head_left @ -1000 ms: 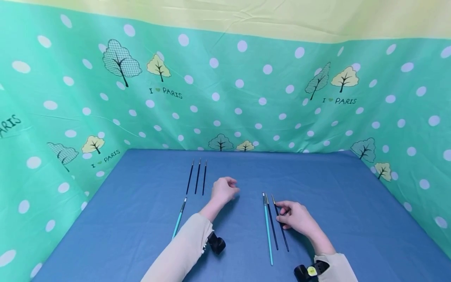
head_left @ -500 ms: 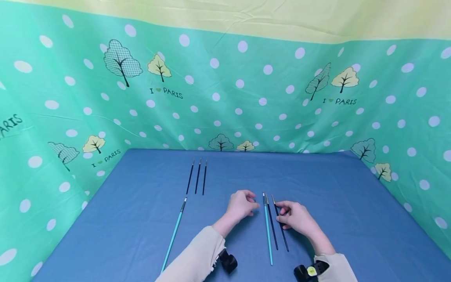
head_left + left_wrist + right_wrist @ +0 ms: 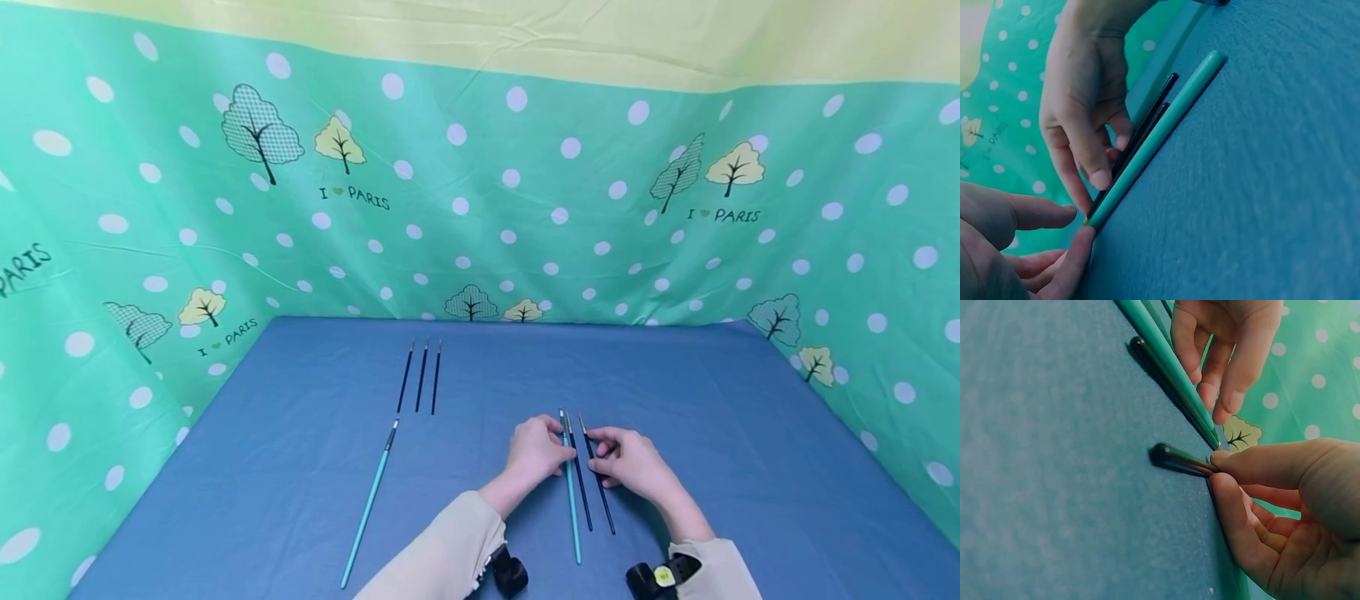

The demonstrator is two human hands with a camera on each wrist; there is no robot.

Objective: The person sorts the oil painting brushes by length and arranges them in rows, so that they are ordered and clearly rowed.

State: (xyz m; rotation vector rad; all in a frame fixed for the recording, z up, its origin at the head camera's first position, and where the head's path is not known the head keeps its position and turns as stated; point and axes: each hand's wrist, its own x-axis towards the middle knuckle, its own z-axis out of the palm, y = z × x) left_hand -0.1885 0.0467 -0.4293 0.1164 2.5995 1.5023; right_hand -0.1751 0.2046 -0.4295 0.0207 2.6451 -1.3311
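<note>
In the head view, my right hand [image 3: 630, 462] pinches a black-handled paintbrush [image 3: 1175, 459] between thumb and forefinger near its bristle end. My left hand [image 3: 536, 454] is at the upper part of a turquoise paintbrush [image 3: 573, 508], its thumb and fingers spread apart around it. A fingertip appears to touch that brush in the left wrist view, where the thumb stands off it. Between the hands lies another black paintbrush [image 3: 585, 500], close along the turquoise one. Their bristle ends are partly hidden by fingers in the wrist views.
Three thin black paintbrushes [image 3: 422, 379] lie side by side at the back left of the blue-covered table [image 3: 262, 467]. Nearer stands a second turquoise paintbrush [image 3: 369, 508], lying slanted. A green dotted curtain [image 3: 480, 192] borders the table at the back and sides.
My left hand has moved right and toward me, from the table's middle to the turquoise brush, uncovering the left turquoise brush. The right hand has stayed in place on its black brush.
</note>
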